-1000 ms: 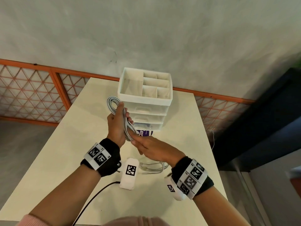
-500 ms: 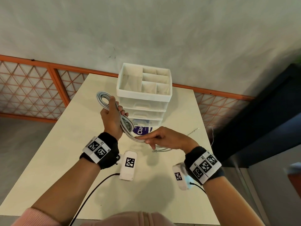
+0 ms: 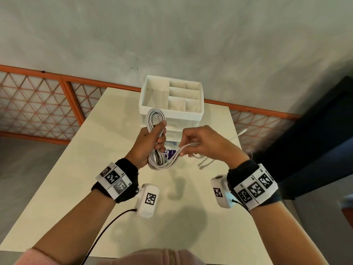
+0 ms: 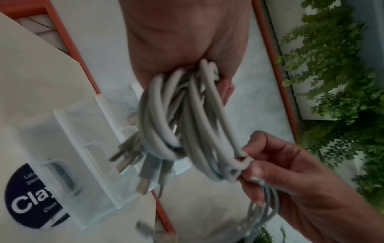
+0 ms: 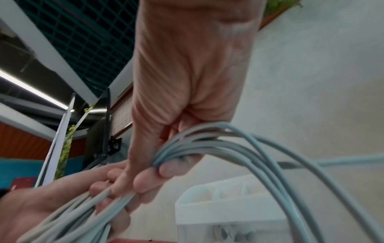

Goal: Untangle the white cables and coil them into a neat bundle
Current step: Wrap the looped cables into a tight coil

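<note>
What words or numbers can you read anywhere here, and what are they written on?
"Cla": big white letters on the round dark label behind the clear drawer; the rest of the word is cut off.
Small white lines above and below it on that label: too blurred to read.
Tiny digits beside the black-and-white square codes on the left wristband and the right wristband: too small to read.
Nothing is written on the cables.

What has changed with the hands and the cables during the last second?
The right hand moved out to the right, drawing the cable strands sideways from the coil and lifting the loose tails off the table. The left hand kept gripping the coil. The drawer organizer stayed in place.
</note>
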